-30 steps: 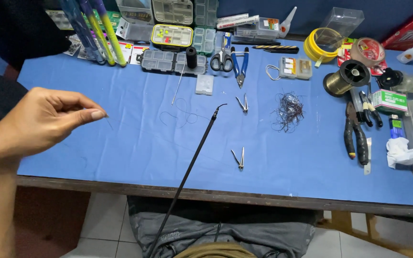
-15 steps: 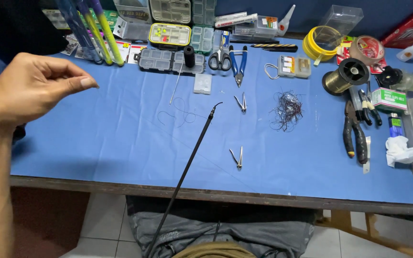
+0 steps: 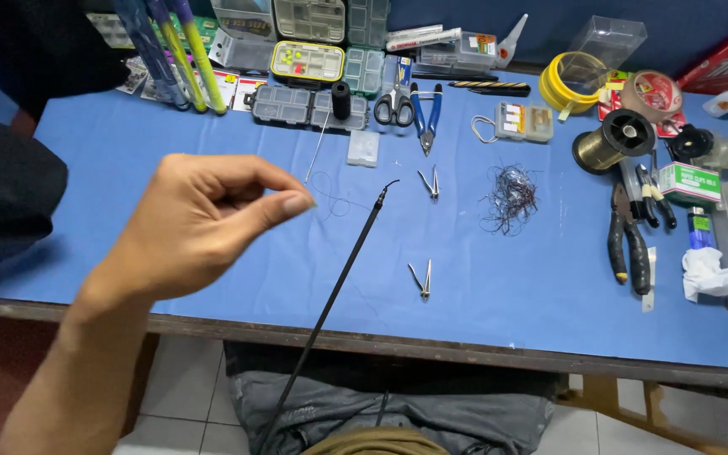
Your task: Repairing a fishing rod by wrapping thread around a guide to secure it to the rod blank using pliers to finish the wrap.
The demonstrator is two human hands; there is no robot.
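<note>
My left hand (image 3: 200, 221) hovers above the left part of the blue table (image 3: 507, 286), thumb and forefinger pinched together on a thin, nearly clear line (image 3: 336, 202). That line curls from my fingertips toward the tip of a slim black rod (image 3: 343, 278). The rod runs from my lap up across the table's front edge to the middle of the table. One small metal clip (image 3: 430, 183) lies just right of the rod tip and another (image 3: 421, 280) lies nearer to me. My right hand is out of view.
A tangle of dark line (image 3: 511, 198) lies right of centre. Scissors (image 3: 394, 107), blue pliers (image 3: 425, 114) and small tackle boxes (image 3: 307, 108) line the back. A spool (image 3: 612, 139), black pliers (image 3: 625, 244) and boxes crowd the right side.
My left hand has swung from the far left toward the middle of the table and nearer the rod tip, fingers still pinched. The rod and tools have not moved.
</note>
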